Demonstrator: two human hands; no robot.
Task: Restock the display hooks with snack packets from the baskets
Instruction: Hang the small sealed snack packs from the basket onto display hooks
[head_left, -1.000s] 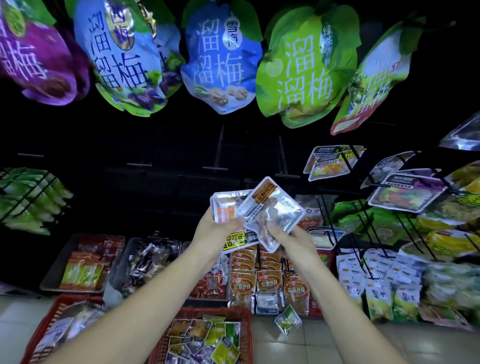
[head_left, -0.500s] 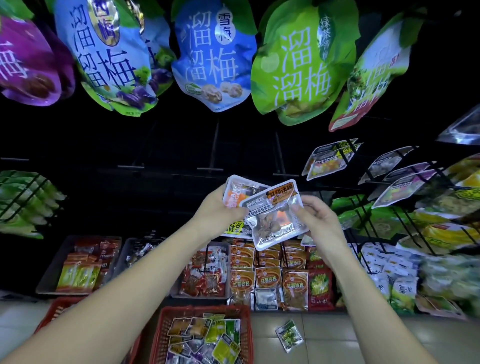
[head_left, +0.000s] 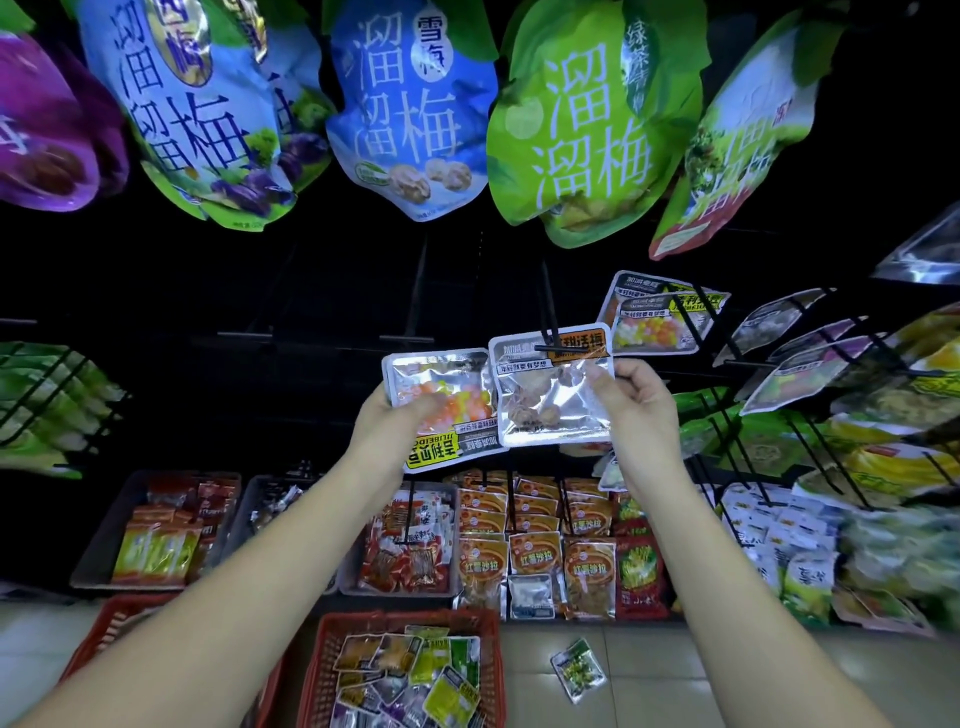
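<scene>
In the head view, the right hand (head_left: 641, 410) is pinching the right edge of a silver foil snack packet (head_left: 550, 400), which has a clear window, brown fruit inside and an orange label. The thumb is lying on the front, and the packet is standing upright at the centre of the frame. Just to its left, the left hand (head_left: 389, 426) is gripping a stack of silver packets (head_left: 441, 400) showing orange and yellow sweets, which is sitting right against the single packet.

A thin black wire display hook (head_left: 548, 301) is running down the frame from the dark upper middle towards the camera. Its tip is crossing the packet's top edge beside the orange label. Whether the tip is already through the hang hole cannot be told.

The hook's long axis is pointing at the packet's face, so the coming push probably needs to go straight along it, away from the camera. The right hand is the nearer one.

A red plastic basket (head_left: 410, 621) of mixed packets is sitting at the bottom centre.
</scene>
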